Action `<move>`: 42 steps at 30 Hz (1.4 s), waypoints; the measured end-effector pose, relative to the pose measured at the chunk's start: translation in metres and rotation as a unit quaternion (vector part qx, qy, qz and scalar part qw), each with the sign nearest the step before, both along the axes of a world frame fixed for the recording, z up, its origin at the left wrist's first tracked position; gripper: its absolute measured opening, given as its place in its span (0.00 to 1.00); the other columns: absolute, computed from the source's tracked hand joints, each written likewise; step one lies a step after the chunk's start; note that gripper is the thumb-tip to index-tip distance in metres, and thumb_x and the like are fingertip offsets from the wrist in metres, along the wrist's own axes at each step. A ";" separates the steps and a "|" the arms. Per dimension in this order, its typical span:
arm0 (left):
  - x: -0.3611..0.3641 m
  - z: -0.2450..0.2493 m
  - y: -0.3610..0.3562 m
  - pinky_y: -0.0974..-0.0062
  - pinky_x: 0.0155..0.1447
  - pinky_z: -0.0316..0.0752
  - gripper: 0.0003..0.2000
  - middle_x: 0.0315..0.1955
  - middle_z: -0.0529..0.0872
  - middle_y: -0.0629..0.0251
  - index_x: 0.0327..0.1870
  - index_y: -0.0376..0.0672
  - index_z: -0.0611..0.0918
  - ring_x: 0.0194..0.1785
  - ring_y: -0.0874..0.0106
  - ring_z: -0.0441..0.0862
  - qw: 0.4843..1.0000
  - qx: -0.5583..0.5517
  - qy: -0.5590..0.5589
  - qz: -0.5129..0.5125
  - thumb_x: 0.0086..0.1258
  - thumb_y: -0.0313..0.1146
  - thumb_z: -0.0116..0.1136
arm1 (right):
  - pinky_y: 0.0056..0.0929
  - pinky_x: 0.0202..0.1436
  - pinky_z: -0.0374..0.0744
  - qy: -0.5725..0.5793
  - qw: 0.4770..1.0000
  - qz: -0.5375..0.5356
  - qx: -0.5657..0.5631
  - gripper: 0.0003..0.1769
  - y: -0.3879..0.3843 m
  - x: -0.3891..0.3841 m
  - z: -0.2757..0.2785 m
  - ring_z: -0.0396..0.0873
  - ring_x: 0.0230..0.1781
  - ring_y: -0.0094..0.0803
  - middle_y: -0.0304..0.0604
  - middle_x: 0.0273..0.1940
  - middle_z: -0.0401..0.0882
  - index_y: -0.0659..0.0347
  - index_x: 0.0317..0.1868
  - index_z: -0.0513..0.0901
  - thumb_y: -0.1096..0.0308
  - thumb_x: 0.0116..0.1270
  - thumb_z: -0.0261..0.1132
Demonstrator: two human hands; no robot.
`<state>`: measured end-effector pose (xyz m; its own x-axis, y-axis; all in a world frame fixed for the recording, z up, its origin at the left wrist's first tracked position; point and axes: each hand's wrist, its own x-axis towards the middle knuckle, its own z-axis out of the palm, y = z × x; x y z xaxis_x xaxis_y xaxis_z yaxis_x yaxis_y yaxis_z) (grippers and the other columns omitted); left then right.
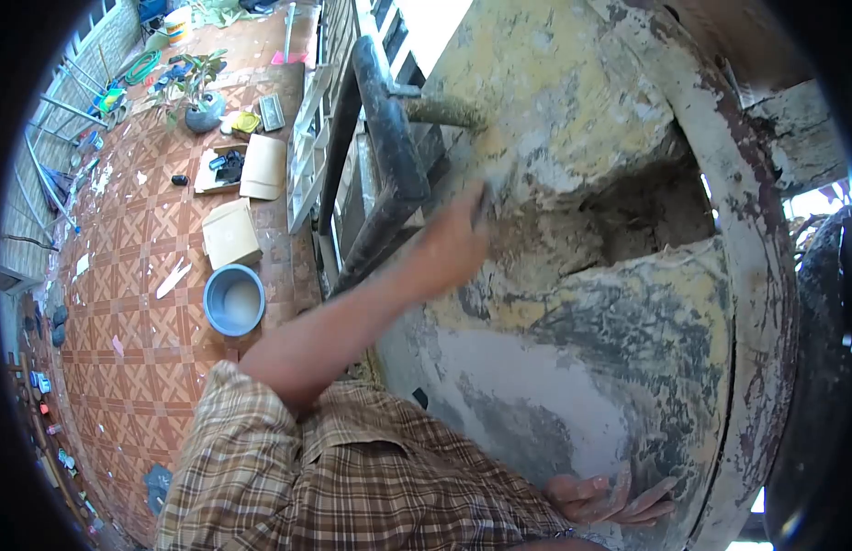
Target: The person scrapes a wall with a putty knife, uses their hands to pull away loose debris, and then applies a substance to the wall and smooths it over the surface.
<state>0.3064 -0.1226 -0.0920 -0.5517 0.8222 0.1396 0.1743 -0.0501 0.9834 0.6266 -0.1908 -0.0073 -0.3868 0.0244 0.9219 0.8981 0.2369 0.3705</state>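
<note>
My left hand (455, 241), smeared by motion, is closed around a small dark scraper (483, 202) whose outline is blurred. It is at the worn wall (573, 317), close to the rough broken plaster left of a deep hole (651, 216). Yellowish flaking paint, grey stains and a smooth pale patch cover the wall. Low on that surface, at the bottom right, my right hand (614, 499) rests with its fingers spread and holds nothing. A plaid sleeve covers my upper left arm.
Beside my left arm stands a dark metal railing (389, 138), with a bar running into the wall. On the tiled floor below are a blue bucket (234, 300) with whitish contents, cardboard boxes (231, 234) and a potted plant (204, 110). A peeling edge (761, 275) borders the wall.
</note>
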 end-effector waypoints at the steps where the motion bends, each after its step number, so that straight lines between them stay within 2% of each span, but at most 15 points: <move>1: 0.002 0.000 -0.002 0.69 0.71 0.60 0.30 0.63 0.71 0.40 0.72 0.33 0.59 0.68 0.57 0.68 0.997 0.001 0.082 0.001 0.67 0.26 0.46 | 0.55 0.75 0.46 0.006 1.000 0.004 0.004 0.20 -0.006 -0.016 -0.008 0.58 0.72 0.55 0.61 0.60 0.73 0.60 0.45 0.78 0.57 0.73 0.43; 4: -0.023 0.032 0.002 0.68 0.71 0.60 0.29 0.63 0.71 0.38 0.71 0.33 0.60 0.68 0.57 0.69 0.992 -0.020 -0.118 -0.026 0.67 0.26 0.46 | 0.55 0.75 0.46 0.001 1.000 0.003 -0.010 0.20 -0.006 -0.007 -0.006 0.58 0.72 0.55 0.61 0.60 0.73 0.60 0.45 0.78 0.57 0.73 0.43; 5: -0.027 0.051 -0.003 0.69 0.72 0.59 0.29 0.64 0.69 0.38 0.71 0.32 0.60 0.69 0.57 0.67 0.956 -0.156 -0.243 -0.059 0.67 0.27 0.45 | 0.55 0.75 0.46 0.000 1.000 0.002 -0.013 0.20 -0.007 -0.026 -0.008 0.58 0.72 0.55 0.61 0.60 0.73 0.60 0.45 0.78 0.57 0.73 0.43; 8: -0.005 0.001 -0.003 0.68 0.73 0.58 0.29 0.65 0.68 0.40 0.71 0.32 0.60 0.70 0.56 0.66 0.999 -0.012 0.043 -0.012 0.68 0.29 0.45 | 0.55 0.75 0.46 0.006 1.000 0.014 -0.011 0.19 0.004 0.017 -0.001 0.58 0.72 0.55 0.61 0.60 0.73 0.60 0.44 0.78 0.57 0.73 0.43; 14: -0.016 0.003 0.003 0.66 0.74 0.57 0.29 0.67 0.66 0.41 0.70 0.32 0.60 0.71 0.53 0.64 0.994 -0.032 -0.100 -0.015 0.68 0.30 0.45 | 0.55 0.75 0.46 -0.005 1.000 0.012 -0.025 0.19 -0.002 -0.026 -0.005 0.58 0.72 0.56 0.61 0.59 0.74 0.60 0.44 0.78 0.57 0.73 0.43; 19: 0.010 -0.031 -0.003 0.66 0.74 0.56 0.30 0.66 0.67 0.40 0.71 0.32 0.60 0.71 0.54 0.64 0.993 -0.033 0.101 0.046 0.67 0.29 0.46 | 0.55 0.76 0.45 -0.011 0.999 0.016 -0.044 0.19 0.013 0.008 0.021 0.58 0.71 0.56 0.61 0.59 0.74 0.60 0.43 0.78 0.57 0.73 0.43; 21: -0.014 -0.001 0.002 0.57 0.65 0.66 0.29 0.55 0.75 0.32 0.70 0.31 0.60 0.61 0.45 0.73 0.965 -0.116 -0.234 -0.037 0.66 0.31 0.45 | 0.54 0.76 0.45 -0.012 0.999 0.012 -0.050 0.19 -0.001 -0.041 -0.011 0.58 0.71 0.56 0.61 0.58 0.74 0.59 0.43 0.78 0.57 0.73 0.43; 22: -0.005 -0.012 -0.002 0.57 0.65 0.66 0.29 0.55 0.75 0.32 0.70 0.31 0.60 0.61 0.45 0.73 0.963 -0.119 -0.237 -0.041 0.66 0.31 0.45 | 0.54 0.76 0.45 -0.014 0.998 0.007 -0.054 0.19 0.000 -0.029 0.000 0.58 0.71 0.56 0.61 0.58 0.74 0.59 0.43 0.78 0.57 0.73 0.42; 24: 0.008 -0.035 -0.006 0.59 0.67 0.65 0.30 0.56 0.74 0.33 0.70 0.31 0.59 0.62 0.46 0.73 0.997 -0.043 0.069 0.010 0.65 0.31 0.44 | 0.54 0.76 0.45 -0.014 0.999 0.011 -0.050 0.19 0.004 -0.033 -0.006 0.59 0.71 0.56 0.61 0.58 0.75 0.59 0.43 0.78 0.57 0.73 0.42; 31: -0.004 -0.041 0.004 0.60 0.65 0.67 0.29 0.56 0.75 0.33 0.69 0.32 0.61 0.62 0.47 0.73 0.976 -0.072 -0.204 -0.033 0.66 0.32 0.44 | 0.54 0.76 0.45 -0.014 0.998 0.012 -0.064 0.19 0.003 -0.034 -0.012 0.59 0.71 0.57 0.61 0.58 0.75 0.59 0.42 0.77 0.57 0.73 0.42; 33: 0.017 -0.066 -0.006 0.61 0.65 0.67 0.28 0.56 0.74 0.32 0.70 0.34 0.61 0.62 0.48 0.74 0.992 -0.033 0.112 0.043 0.67 0.31 0.44 | 0.54 0.76 0.45 -0.012 0.998 0.017 -0.062 0.19 0.000 -0.017 -0.013 0.59 0.71 0.57 0.61 0.57 0.75 0.59 0.41 0.77 0.57 0.73 0.42; 34: 0.008 -0.058 -0.003 0.61 0.65 0.67 0.28 0.56 0.74 0.32 0.70 0.34 0.61 0.62 0.48 0.74 0.992 -0.037 0.111 0.042 0.67 0.31 0.44 | 0.54 0.76 0.45 -0.013 0.998 0.017 -0.068 0.19 0.001 -0.031 -0.015 0.59 0.71 0.57 0.61 0.57 0.75 0.59 0.41 0.77 0.57 0.73 0.42; 36: -0.010 -0.043 0.006 0.62 0.65 0.67 0.29 0.57 0.73 0.31 0.71 0.37 0.61 0.62 0.50 0.74 0.975 -0.090 -0.204 -0.019 0.67 0.31 0.43 | 0.54 0.76 0.45 -0.021 0.996 0.012 -0.082 0.19 -0.001 -0.026 -0.009 0.59 0.71 0.57 0.61 0.57 0.76 0.59 0.41 0.77 0.57 0.73 0.42; 37: -0.008 -0.041 0.001 0.62 0.65 0.67 0.29 0.57 0.73 0.31 0.71 0.37 0.61 0.62 0.50 0.74 0.974 -0.091 -0.205 -0.021 0.67 0.31 0.43 | 0.54 0.76 0.45 -0.021 0.996 0.010 -0.084 0.19 -0.002 -0.026 -0.011 0.59 0.71 0.57 0.61 0.57 0.76 0.59 0.41 0.77 0.57 0.73 0.42; 42: 0.021 -0.053 -0.009 0.71 0.71 0.60 0.30 0.67 0.65 0.40 0.72 0.31 0.58 0.69 0.54 0.66 0.994 -0.076 0.074 0.025 0.67 0.28 0.45 | 0.54 0.76 0.45 -0.021 0.996 0.022 -0.085 0.19 0.005 -0.027 -0.017 0.59 0.71 0.57 0.61 0.57 0.76 0.59 0.40 0.77 0.57 0.72 0.42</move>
<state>0.3274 -0.1318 -0.1447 -0.5751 0.8120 0.0996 0.3166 0.1087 0.9423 0.5995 -0.1853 -0.0244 -0.4294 0.1615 0.8885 0.8699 0.3383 0.3589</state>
